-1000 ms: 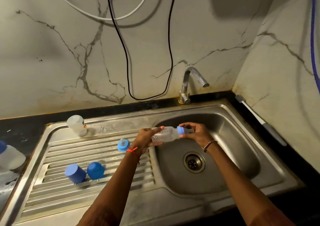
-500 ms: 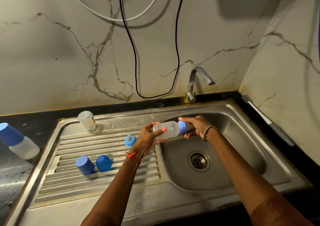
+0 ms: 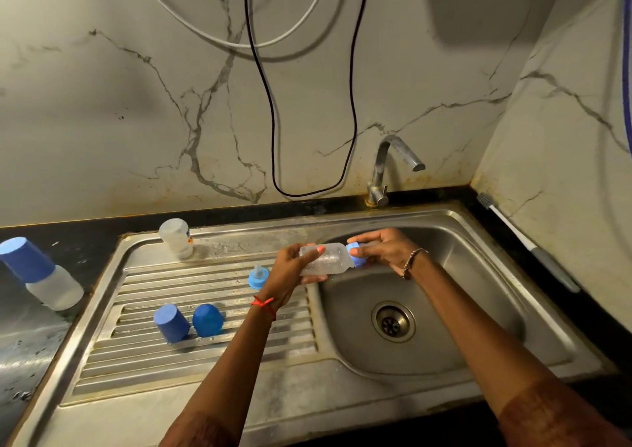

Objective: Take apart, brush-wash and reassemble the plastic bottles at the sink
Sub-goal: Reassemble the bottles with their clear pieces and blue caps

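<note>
Since the earlier frame your right grip point(image 3: 383, 251) has rolled round on the blue collar point(image 3: 354, 256), and the thumb now lies across its front. The clear bottle point(image 3: 325, 258) has stayed level between both grips, above the left rim of the sink basin point(image 3: 478, 275).

Left grip point(image 3: 294, 268): fingers curled round the bottle's base end. Right grip: pinching the collar.

Step in hand, as judged: turning the collar on its thread (loosening or tightening cannot be told). Hold the body still with your left, turn from the right only, and keep the work over the basin.

Contents: the bottle's walls look wet, with no pooled liquid made out. Just left of your left grip lies a teat ring point(image 3: 257, 276). Nearer you, a tall blue cap point(image 3: 171, 323) and a round blue cap point(image 3: 207, 320) sit mouth-down. Far left on the desk stands a capped bottle point(image 3: 41, 272), fill not discernible.
</note>
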